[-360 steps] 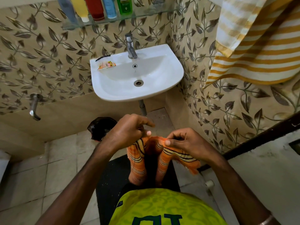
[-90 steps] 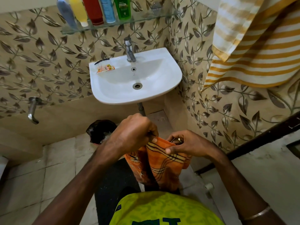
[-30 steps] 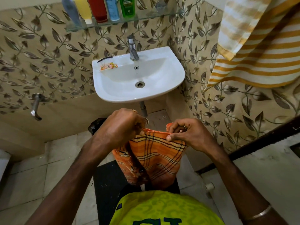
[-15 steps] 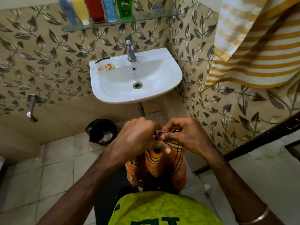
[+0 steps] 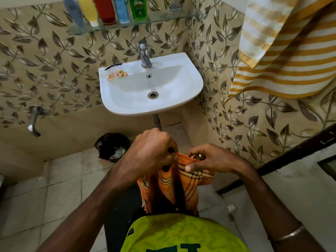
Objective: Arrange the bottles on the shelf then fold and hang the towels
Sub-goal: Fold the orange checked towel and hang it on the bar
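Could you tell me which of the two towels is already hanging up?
The yellow-and-white striped towel hangs at the upper right wall. The orange checked towel is not hung; the left hand and right hand hold it.

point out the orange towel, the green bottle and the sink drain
orange towel [image 5: 189,186], head view, on the hanging checked cloth below the hands
green bottle [image 5: 138,8], head view, on its body above the glass shelf
sink drain [image 5: 153,95], head view, on the metal ring

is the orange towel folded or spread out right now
Partly folded, not spread. The orange towel hangs bunched in doubled layers, its top edge pinched between the left hand and right hand. No neat finished fold shows.
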Demonstrator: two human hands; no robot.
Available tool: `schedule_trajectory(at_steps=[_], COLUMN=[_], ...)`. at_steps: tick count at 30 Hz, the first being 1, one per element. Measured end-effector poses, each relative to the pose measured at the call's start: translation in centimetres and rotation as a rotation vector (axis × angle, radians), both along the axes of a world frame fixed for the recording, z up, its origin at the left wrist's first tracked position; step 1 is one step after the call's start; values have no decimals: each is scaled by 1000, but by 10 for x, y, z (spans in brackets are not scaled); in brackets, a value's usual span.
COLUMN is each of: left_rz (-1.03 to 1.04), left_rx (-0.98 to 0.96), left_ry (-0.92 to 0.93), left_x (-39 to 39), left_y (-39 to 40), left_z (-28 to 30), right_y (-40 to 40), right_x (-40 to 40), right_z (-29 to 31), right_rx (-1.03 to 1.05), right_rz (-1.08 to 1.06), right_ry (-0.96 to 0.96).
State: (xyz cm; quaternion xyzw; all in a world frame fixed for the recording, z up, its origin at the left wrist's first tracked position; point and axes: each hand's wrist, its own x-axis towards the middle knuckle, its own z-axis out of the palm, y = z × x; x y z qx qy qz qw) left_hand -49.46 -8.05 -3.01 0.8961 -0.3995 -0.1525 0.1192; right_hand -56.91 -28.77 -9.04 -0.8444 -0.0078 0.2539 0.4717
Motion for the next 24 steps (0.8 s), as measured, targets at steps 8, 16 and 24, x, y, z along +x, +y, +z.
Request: schedule_trajectory(at_steps=[8, 16, 24], left_rz=[73, 141, 68], left_rx=[65, 57, 167], left_ry=[31, 104, 30], left_x=[10, 20, 20], left_y=[17, 30, 23], left_z=[3, 1, -2], right_y=[-5, -1, 8], right_x=[2, 3, 3], right_z=[-2, 4, 9], right_rx=[3, -42, -97], right_rz=[-139, -86, -74], right_ry=[-103, -218, -281])
